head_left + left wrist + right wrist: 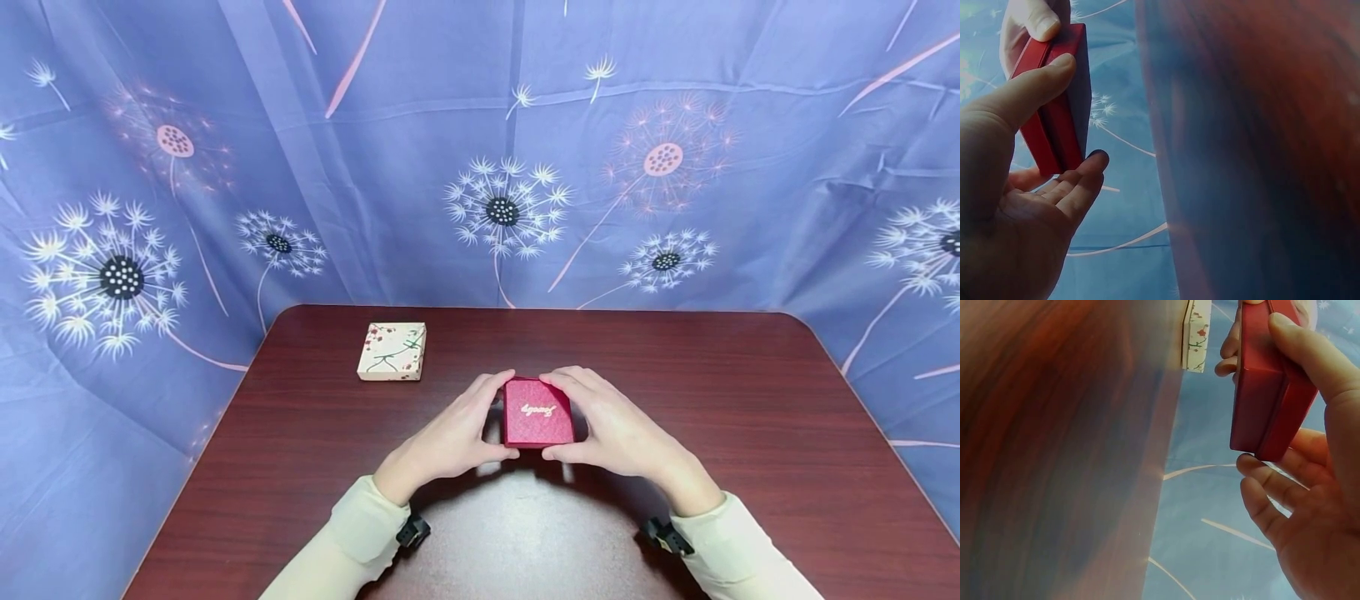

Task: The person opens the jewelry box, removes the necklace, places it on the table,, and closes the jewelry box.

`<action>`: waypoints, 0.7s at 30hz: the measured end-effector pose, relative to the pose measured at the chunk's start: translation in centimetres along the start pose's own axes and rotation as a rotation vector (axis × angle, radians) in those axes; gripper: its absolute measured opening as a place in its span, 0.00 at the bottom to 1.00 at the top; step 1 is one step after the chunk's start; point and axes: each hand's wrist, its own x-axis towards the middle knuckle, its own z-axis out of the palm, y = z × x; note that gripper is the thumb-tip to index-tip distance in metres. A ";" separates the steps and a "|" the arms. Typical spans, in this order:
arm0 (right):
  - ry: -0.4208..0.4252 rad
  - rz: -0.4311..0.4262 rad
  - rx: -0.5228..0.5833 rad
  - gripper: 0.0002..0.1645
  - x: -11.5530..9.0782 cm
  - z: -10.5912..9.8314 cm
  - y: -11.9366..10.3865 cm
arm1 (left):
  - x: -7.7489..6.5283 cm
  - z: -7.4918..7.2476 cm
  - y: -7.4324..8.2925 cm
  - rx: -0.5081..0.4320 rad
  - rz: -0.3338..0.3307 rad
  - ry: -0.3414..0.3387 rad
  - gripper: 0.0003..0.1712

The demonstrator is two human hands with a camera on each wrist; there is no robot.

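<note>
A small red jewelry box is held between both hands, a little above the table. Gold lettering that reads like "Jewelry" shows upside down on its top in the head view. My left hand grips its left side, thumb on the near edge and fingers at the far edge. On the opposite side my right hand grips it the same way. Both wrist views show a seam running round the box, with the lid on. The inside is hidden.
A cream floral box lies on the dark reddish-brown wooden table, toward the back left. Behind the table hangs a blue cloth with dandelion prints. Small black devices are strapped at both wrists.
</note>
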 end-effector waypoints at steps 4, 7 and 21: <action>0.004 0.006 -0.015 0.56 0.0 0.0 0.0 | 0.0 0.0 -0.1 0.006 0.006 0.000 0.61; 0.007 0.008 -0.028 0.57 0.0 0.0 -0.1 | 0.0 0.0 -0.2 0.007 0.005 -0.001 0.61; 0.015 0.007 -0.034 0.57 0.0 -0.2 -0.2 | 0.1 0.2 0.0 -0.005 0.024 0.017 0.62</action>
